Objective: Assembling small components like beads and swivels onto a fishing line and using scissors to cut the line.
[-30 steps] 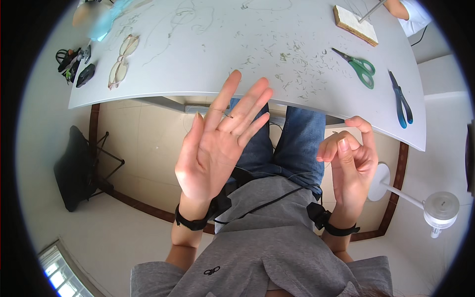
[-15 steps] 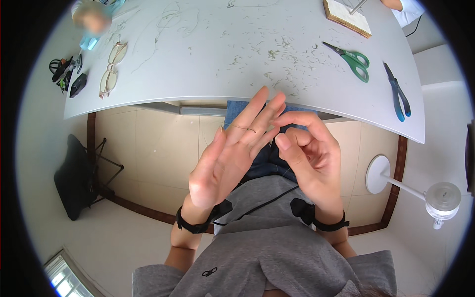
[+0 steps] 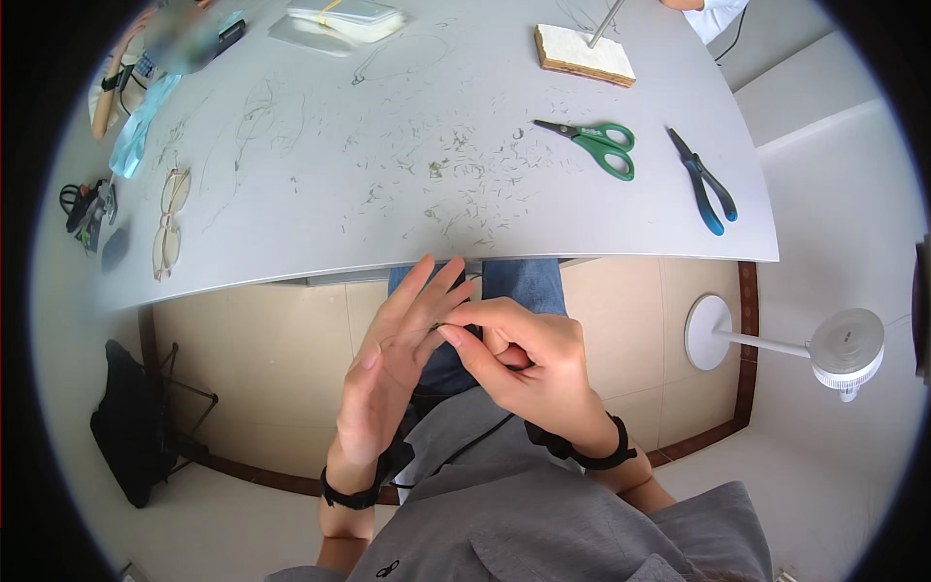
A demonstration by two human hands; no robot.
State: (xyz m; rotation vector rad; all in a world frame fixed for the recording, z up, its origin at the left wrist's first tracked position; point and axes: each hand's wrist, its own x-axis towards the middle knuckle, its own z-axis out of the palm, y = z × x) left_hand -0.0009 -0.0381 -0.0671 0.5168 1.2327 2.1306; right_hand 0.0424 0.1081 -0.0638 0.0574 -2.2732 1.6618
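Observation:
My left hand [image 3: 376, 388] is held palm up in front of the table edge, its fingers stretched out and a little apart. A thin dark thread [image 3: 392, 340] lies in a fine loop across its fingers. My right hand [image 3: 538, 357] pinches a short dark bit of this thread between thumb and forefinger, close against the left hand's fingers. The other fingers of the right hand are curled in. Where the thread's ends run is too fine to make out.
Small clippings [image 3: 451, 175] are scattered over the white table [image 3: 339, 233]. Green-handled scissors [image 3: 601, 145], blue-handled pliers [image 3: 706, 184], glasses [image 3: 170, 225], a block with a metal rod [image 3: 582, 58] and clear plastic bags [image 3: 339, 21] lie there. Another person sits far left; a white fan [image 3: 846, 344] stands right.
My right hand has moved onto the left hand's fingers and now pinches the thread. Both hands sit lower and further left in the picture, and the view has shifted, showing more of the table.

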